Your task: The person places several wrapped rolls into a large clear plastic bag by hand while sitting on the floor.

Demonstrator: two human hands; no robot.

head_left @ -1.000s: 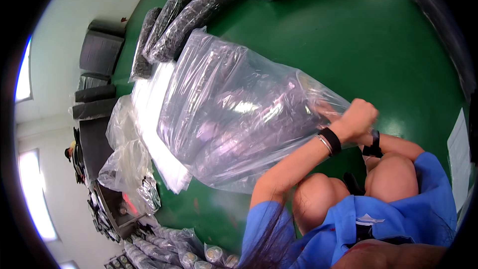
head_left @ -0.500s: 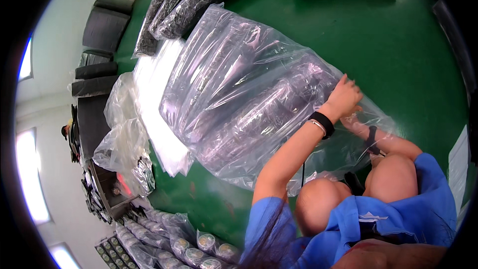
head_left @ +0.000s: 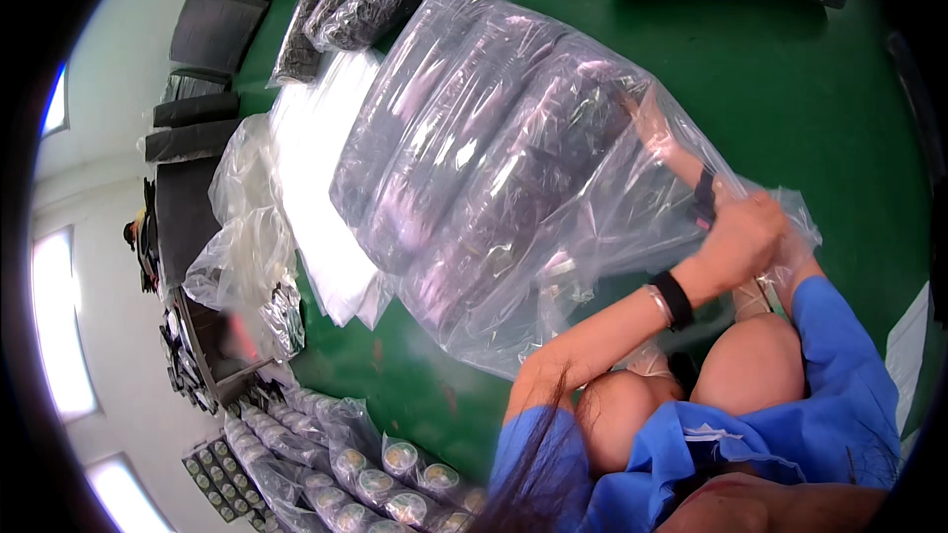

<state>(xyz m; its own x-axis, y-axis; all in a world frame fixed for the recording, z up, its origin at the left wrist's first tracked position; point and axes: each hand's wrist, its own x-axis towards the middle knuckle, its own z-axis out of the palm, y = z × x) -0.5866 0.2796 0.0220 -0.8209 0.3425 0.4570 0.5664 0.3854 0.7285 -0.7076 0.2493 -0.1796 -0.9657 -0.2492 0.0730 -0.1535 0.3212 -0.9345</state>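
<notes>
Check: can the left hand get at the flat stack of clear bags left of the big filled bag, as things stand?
Probably not. The left hand grips the mouth of the big filled bag, which lies between it and the flat stack of clear bags; it would have to let go first.

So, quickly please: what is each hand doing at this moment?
Left hand: closed, gripping the open end of the clear plastic bag.
Right hand: inside the bag behind the film; grip cannot be told.

Clear plastic bag (head_left: 513, 168) (dark rolls (head_left: 444, 138) inside), green floor (head_left: 790, 89).
</notes>
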